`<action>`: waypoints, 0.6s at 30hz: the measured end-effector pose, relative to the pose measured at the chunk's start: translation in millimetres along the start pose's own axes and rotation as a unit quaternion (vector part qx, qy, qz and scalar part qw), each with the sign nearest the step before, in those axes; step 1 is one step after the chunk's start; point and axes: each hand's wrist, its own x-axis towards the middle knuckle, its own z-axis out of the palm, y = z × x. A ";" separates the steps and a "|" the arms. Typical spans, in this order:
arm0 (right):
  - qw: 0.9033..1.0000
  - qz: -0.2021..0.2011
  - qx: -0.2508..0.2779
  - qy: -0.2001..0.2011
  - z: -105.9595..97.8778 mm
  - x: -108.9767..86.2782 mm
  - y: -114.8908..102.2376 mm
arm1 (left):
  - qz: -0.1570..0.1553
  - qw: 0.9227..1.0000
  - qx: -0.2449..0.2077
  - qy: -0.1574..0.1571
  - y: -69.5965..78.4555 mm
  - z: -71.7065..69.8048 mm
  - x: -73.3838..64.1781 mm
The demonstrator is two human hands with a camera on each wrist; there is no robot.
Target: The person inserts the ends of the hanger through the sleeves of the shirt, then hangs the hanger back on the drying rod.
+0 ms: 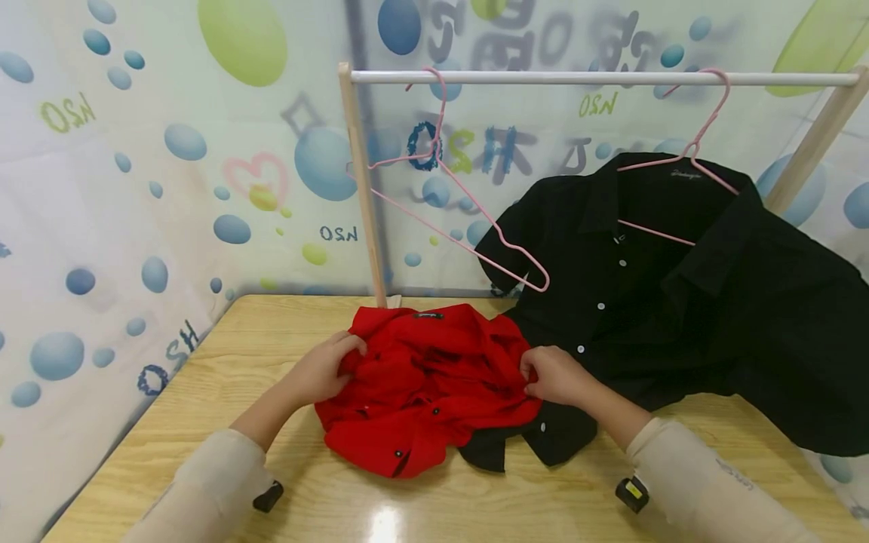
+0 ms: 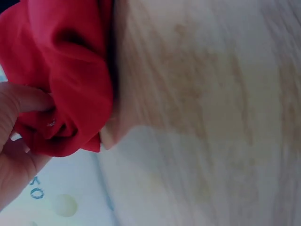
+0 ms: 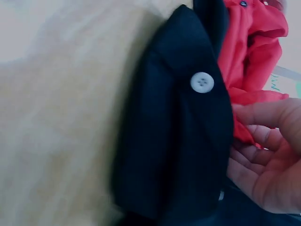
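Note:
A crumpled red shirt [image 1: 434, 377] with dark buttons lies on the wooden table, its collar label toward the back. My left hand [image 1: 329, 368] pinches its left edge; in the left wrist view the thumb presses into a red fold [image 2: 80, 80]. At the opposite edge, my right hand [image 1: 558, 375] pinches the red cloth between thumb and fingers, also seen in the right wrist view. A black shirt [image 1: 652, 302] with white buttons hangs from a pink hanger [image 1: 694, 147], its lower part on the table beside and partly under the red shirt.
A bare pink hanger [image 1: 468, 188] hangs tilted at the left of the white rail [image 1: 577, 78], above the red shirt. Wooden posts [image 1: 363, 188] carry the rail. The table [image 1: 258, 332] meets a patterned curtain [image 1: 170, 188] at the back and left.

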 end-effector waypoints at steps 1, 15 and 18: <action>1.000 -0.001 0.001 -0.005 -3.1 0.5 -0.8 | -0.009 1.000 -0.007 -0.001 0.5 -2.0 -1.0; 0.999 0.052 -0.001 0.015 -41.2 26.6 -21.2 | -0.167 0.985 -0.001 -0.041 52.3 -41.3 -25.9; 0.999 0.041 0.006 -0.007 -32.6 38.2 -21.8 | -0.182 0.978 -0.028 -0.095 62.8 -33.9 -32.7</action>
